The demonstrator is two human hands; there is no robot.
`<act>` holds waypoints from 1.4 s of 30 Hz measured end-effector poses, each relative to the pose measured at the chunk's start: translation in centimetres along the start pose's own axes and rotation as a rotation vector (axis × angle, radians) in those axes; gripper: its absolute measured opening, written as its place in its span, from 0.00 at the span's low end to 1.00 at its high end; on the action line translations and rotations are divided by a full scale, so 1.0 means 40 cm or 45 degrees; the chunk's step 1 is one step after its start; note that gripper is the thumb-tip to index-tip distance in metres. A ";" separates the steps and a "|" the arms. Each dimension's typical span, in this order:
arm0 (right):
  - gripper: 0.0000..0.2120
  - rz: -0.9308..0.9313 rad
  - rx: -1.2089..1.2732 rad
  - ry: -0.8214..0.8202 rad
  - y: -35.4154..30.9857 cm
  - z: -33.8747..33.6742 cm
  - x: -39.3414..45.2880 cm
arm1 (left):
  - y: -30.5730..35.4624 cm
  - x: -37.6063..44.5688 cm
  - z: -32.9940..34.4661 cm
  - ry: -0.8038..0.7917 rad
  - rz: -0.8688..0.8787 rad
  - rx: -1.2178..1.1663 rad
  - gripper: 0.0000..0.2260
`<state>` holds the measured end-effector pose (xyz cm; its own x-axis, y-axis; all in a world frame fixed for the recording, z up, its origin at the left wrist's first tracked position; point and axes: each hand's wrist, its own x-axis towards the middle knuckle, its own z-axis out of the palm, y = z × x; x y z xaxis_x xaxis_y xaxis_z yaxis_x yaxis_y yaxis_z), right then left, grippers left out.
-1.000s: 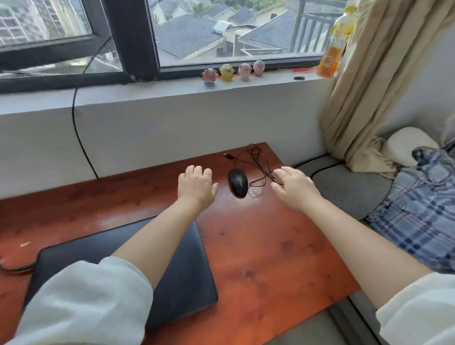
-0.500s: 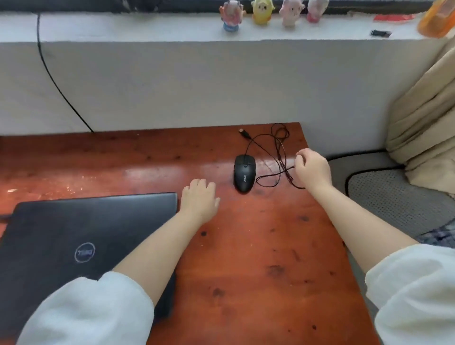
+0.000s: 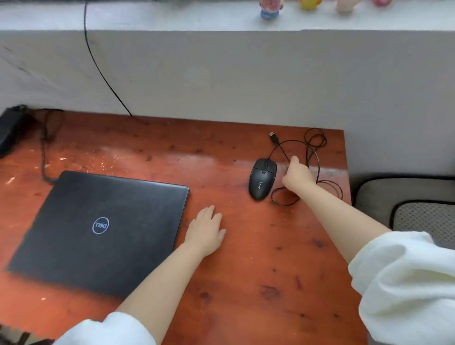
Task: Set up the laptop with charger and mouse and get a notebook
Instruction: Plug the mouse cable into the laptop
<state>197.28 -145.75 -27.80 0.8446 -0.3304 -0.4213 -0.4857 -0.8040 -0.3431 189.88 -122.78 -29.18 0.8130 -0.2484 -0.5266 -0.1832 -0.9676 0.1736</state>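
Right hand (image 3: pixel 299 174) seemingly pinching black mouse's (image 3: pixel 262 178) tangled cable (image 3: pixel 312 157).

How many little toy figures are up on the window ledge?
4, in a row on the ledge at the top right: a pink and blue one, a yellow one, a pale pink one and another pink one. All are cut off; more may be hidden.

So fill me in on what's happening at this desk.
A person is setting up a laptop, which lies closed on the wooden desk. The right hand reaches into the loose cable beside the black mouse; whether it grips the cable is unclear. The USB plug lies unplugged. The left hand rests flat by the laptop's edge. A charger brick sits far left.
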 end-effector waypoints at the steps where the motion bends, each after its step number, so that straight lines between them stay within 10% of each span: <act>1: 0.18 -0.022 -0.021 -0.080 0.009 -0.003 -0.003 | -0.002 0.000 -0.001 0.003 -0.001 -0.003 0.22; 11: 0.13 -0.485 -0.213 -0.699 0.110 -0.072 -0.196 | -0.015 -0.012 -0.029 -0.029 -0.023 -0.002 0.21; 19: 0.14 -0.560 -0.487 -0.914 0.060 0.091 -0.364 | -0.117 -0.082 -0.039 0.317 0.092 -0.114 0.17; 27: 0.17 -0.486 -0.371 -0.317 -0.075 0.237 -0.417 | -0.330 -0.131 -0.025 0.406 0.049 -0.069 0.19; 37: 0.13 -0.386 0.092 -0.179 -0.214 0.312 -0.408 | -0.460 -0.101 -0.012 0.416 0.036 0.001 0.23; 42: 0.19 -0.267 -0.346 0.057 -0.257 0.321 -0.392 | -0.472 -0.074 0.005 0.426 0.086 0.064 0.24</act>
<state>186.13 -125.95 -28.44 0.9316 -0.1607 -0.3260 -0.2280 -0.9569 -0.1800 190.81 -103.78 -31.06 0.9328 -0.2919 -0.2116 -0.2634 -0.9525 0.1528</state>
